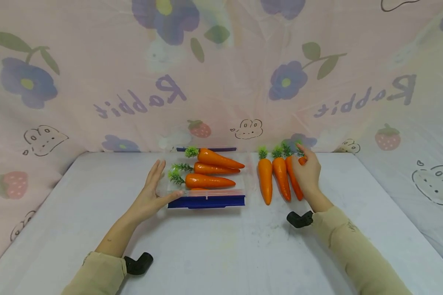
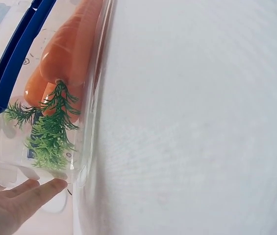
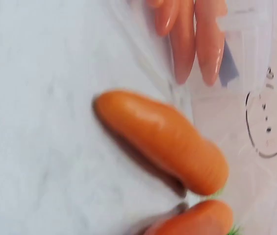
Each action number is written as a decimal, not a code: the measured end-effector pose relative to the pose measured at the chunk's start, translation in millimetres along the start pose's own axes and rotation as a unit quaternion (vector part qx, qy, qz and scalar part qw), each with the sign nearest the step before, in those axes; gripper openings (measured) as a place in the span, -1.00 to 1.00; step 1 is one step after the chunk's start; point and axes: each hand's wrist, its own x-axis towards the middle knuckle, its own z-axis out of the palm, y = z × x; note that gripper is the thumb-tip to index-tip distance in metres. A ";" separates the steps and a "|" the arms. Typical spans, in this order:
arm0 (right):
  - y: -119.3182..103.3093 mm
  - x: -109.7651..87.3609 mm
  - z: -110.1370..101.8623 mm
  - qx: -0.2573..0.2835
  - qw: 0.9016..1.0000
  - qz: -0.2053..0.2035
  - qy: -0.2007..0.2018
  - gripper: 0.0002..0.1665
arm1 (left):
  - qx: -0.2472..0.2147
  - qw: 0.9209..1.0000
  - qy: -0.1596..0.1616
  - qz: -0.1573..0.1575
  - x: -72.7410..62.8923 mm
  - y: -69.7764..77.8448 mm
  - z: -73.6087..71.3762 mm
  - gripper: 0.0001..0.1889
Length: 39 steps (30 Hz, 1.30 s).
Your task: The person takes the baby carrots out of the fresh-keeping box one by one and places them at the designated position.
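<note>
A clear plastic box (image 1: 221,193) with blue clips holds several orange toy carrots (image 1: 210,181) with green tops. My left hand (image 1: 147,202) rests at the box's left end, thumb over the front rim, fingers straight along the side. In the left wrist view, its fingertips touch the end wall near the carrot greens (image 2: 52,137). Right of the box lies a row of several carrots (image 1: 265,180). At the row's right end, my right hand (image 1: 311,172) is over the last carrot, thumb and index finger apart around its top; whether it touches is unclear. The right wrist view shows a nearby carrot (image 3: 163,139), but no fingers.
The white table (image 1: 221,250) meets a rabbit-print cloth (image 1: 221,82) just behind the box and carrots. Black curved pieces (image 1: 139,264) stick out from both wrists. A blue clip (image 1: 206,149) stands out at the box's rear.
</note>
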 end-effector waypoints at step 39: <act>-77.7 -10.1 83.4 0.057 0.941 -0.246 -0.224 -0.44 | -0.017 1.000 -0.002 0.001 -2.4 2.0 0.0 0.08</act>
